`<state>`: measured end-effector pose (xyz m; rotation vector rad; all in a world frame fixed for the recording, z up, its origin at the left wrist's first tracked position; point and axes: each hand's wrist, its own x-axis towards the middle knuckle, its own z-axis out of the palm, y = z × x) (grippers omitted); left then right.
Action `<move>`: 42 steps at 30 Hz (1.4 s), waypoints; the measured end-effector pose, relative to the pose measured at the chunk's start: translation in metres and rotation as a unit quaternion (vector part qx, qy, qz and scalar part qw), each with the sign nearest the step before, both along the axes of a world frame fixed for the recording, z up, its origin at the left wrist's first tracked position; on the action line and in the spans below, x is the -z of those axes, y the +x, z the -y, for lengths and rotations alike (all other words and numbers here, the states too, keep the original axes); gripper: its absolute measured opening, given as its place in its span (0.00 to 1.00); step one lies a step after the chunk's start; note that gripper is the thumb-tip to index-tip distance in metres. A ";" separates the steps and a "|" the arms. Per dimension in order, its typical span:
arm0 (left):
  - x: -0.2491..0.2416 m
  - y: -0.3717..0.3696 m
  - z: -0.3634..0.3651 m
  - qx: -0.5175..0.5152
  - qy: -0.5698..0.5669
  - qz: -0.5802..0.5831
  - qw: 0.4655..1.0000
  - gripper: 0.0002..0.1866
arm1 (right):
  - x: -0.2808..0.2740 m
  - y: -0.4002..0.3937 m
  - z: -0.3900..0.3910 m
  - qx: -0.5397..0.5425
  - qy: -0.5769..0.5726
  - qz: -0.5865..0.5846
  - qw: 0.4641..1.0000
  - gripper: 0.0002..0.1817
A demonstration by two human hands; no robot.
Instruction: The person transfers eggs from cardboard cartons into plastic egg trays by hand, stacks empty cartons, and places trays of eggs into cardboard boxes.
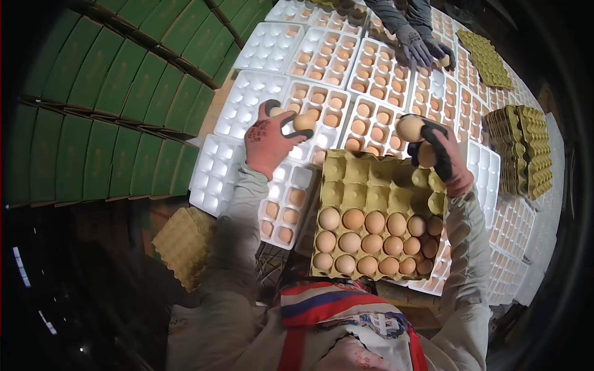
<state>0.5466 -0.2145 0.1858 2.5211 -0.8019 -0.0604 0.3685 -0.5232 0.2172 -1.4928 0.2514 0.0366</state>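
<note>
My left hand (pixel 267 143), in a pink work glove with black fingertips, is closed around a brown egg (pixel 304 122). A second, paler egg (pixel 278 112) shows partly between its fingers. The hand hovers over a white foam tray (pixel 294 174) with eggs in some of its pockets. My right hand (pixel 453 162), gloved alike, grips two eggs, a pale egg (pixel 409 128) in front and a browner egg (pixel 427 154) below it. It is above the right back corner of a yellowish pulp egg tray (pixel 367 196), whose front rows hold several eggs and whose back rows show bare cups.
More foam trays (pixel 247 102) cover the table. Across it, a co-worker's gloved hands (pixel 416 46) handle an egg. Stacked pulp trays (pixel 516 151) stand at right, another pulp stack (pixel 185 247) at lower left. Green cartons (pixel 111 105) are piled along the left.
</note>
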 end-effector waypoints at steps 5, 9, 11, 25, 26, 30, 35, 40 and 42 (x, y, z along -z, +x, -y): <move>0.075 0.063 -0.023 -0.014 0.174 0.004 0.985 0.28 | 0.044 0.122 -0.067 -0.191 -0.469 0.026 0.862 0.30; 0.096 0.061 -0.030 0.023 0.063 -0.060 0.996 0.30 | 0.071 0.154 -0.084 -0.258 -0.488 0.014 0.834 0.28; 0.096 0.048 -0.041 0.050 -0.112 -0.126 0.984 0.32 | 0.072 0.160 -0.091 -0.236 -0.371 0.004 0.898 0.28; 0.102 0.019 -0.072 -0.072 -0.204 -0.167 0.962 0.28 | 0.099 0.159 -0.096 -0.359 -0.447 -0.009 0.819 0.26; 0.104 0.024 -0.072 -0.062 -0.240 -0.182 0.951 0.29 | 0.097 0.165 -0.099 -0.358 -0.456 0.014 0.815 0.25; 0.115 0.028 -0.076 -0.026 -0.352 -0.286 0.891 0.30 | 0.118 0.192 -0.128 -0.244 -0.258 0.036 0.934 0.25; 0.113 0.018 -0.080 -0.108 -0.428 -0.339 0.831 0.28 | 0.123 0.199 -0.139 -0.271 -0.388 0.222 0.853 0.28; 0.128 0.016 -0.068 -0.102 -0.352 -0.239 0.899 0.27 | 0.079 0.188 -0.154 -0.282 -0.368 0.155 0.873 0.19; 0.116 0.019 -0.068 -0.109 -0.257 -0.174 0.944 0.27 | 0.067 0.187 -0.148 -0.263 -0.352 0.116 0.891 0.15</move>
